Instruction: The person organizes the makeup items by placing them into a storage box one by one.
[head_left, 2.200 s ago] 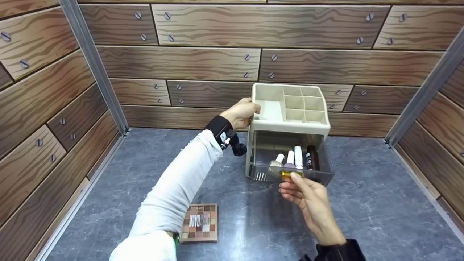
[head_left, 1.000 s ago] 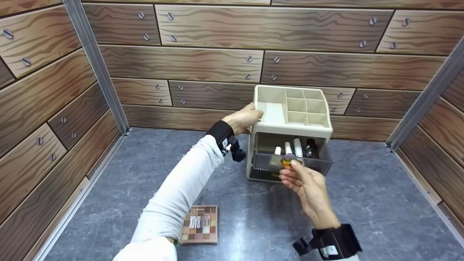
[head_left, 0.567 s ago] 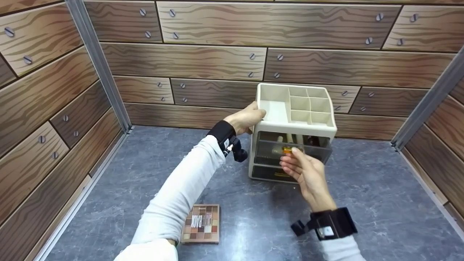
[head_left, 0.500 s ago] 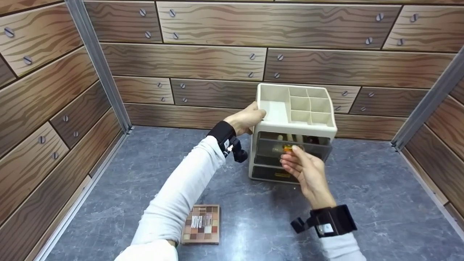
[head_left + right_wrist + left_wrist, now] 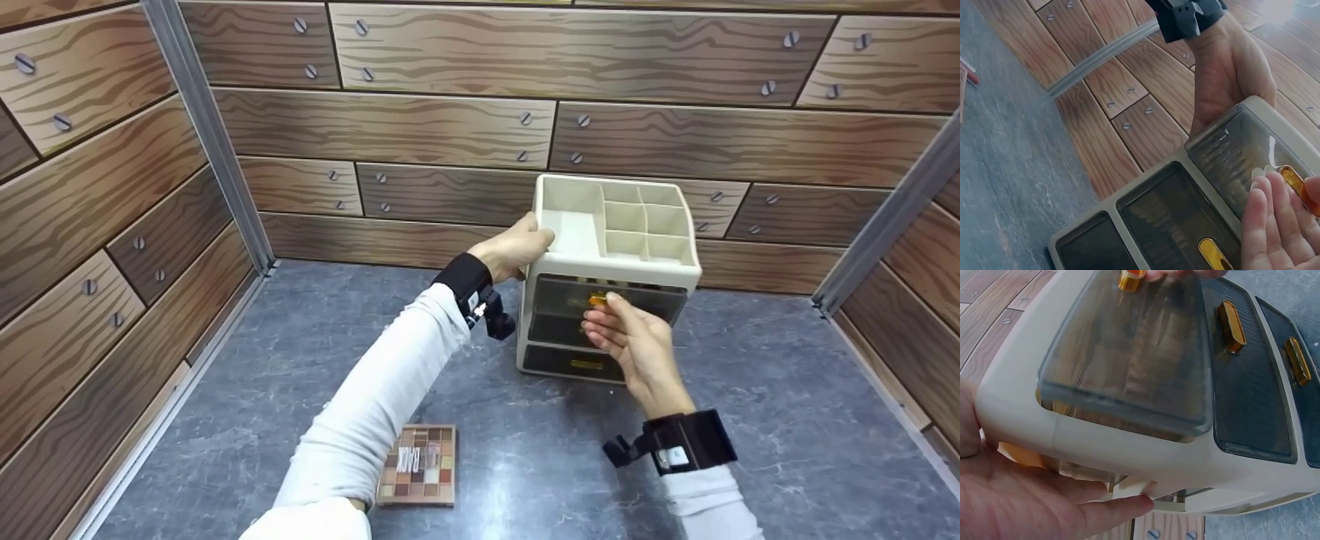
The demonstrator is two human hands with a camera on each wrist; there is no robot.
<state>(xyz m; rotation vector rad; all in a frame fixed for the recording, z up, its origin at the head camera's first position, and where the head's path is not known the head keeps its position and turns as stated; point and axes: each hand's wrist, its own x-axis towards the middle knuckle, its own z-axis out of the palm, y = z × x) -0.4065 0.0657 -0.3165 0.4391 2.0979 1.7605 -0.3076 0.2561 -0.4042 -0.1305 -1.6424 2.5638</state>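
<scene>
A cream makeup organizer (image 5: 615,267) with dark see-through drawers stands on the grey floor near the back wall. My left hand (image 5: 514,247) holds its upper left edge, thumb over the rim and fingers along the side. With thumb and fingers, my right hand (image 5: 637,345) pinches the gold drawer handle (image 5: 1293,180) of the top drawer (image 5: 1129,354). That drawer's front sticks out slightly from the frame in the left wrist view. The middle drawer (image 5: 1252,399) and the bottom drawer (image 5: 1095,244) sit flush. Bottles inside the top drawer are mostly hidden behind its front.
An eyeshadow palette (image 5: 416,472) lies on the floor at the front, partly behind my left sleeve (image 5: 367,390). Wood-patterned walls (image 5: 420,127) enclose the floor (image 5: 757,390) at the back and sides. Divided compartments (image 5: 649,219) top the organizer.
My right hand has pushed the top drawer back from well pulled out to almost closed, covering the bottles. My left hand keeps its hold on the organizer.
</scene>
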